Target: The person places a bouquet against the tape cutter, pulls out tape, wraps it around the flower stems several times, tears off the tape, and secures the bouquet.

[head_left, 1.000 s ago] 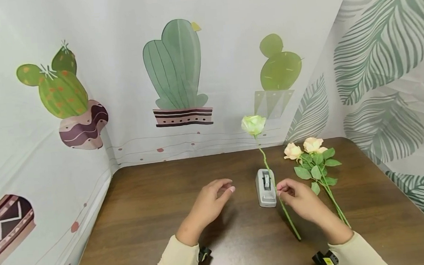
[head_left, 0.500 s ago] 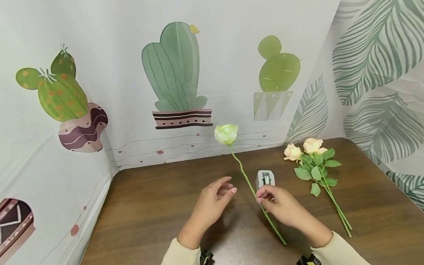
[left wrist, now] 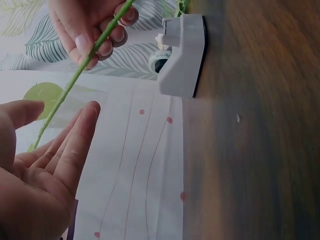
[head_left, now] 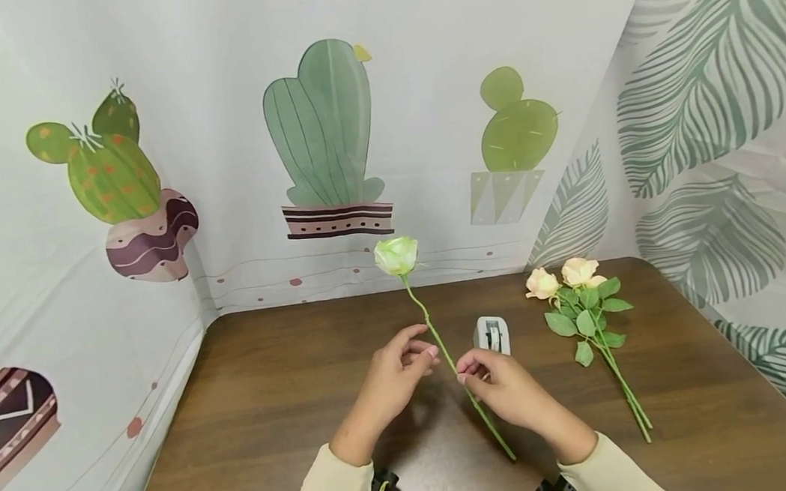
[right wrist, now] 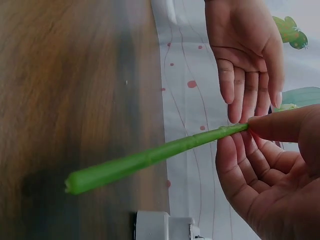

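My right hand (head_left: 499,385) pinches the green stem of a pale green-white rose (head_left: 397,256) between thumb and fingers. The rose leans up and to the left, bloom at the far end, with the cut stem end (right wrist: 80,181) pointing back toward me. Beside the stem, on its left, is my left hand (head_left: 395,373), palm facing inward, fingers loosely bent and holding nothing. In the left wrist view the stem (left wrist: 75,77) passes behind the left thumb and fingers. A grey tape dispenser (head_left: 493,335) stands just behind my right hand, its lower part hidden by it.
Peach roses (head_left: 580,271) with green leaves lie on the right of the brown wooden table (head_left: 274,403). A white cloth printed with cacti (head_left: 334,121) and leaves hangs behind the table and along its sides.
My right hand has carried the pale green rose left, from over the tape dispenser to beside my left hand. The left hand has hardly moved, and the peach roses lie as before.
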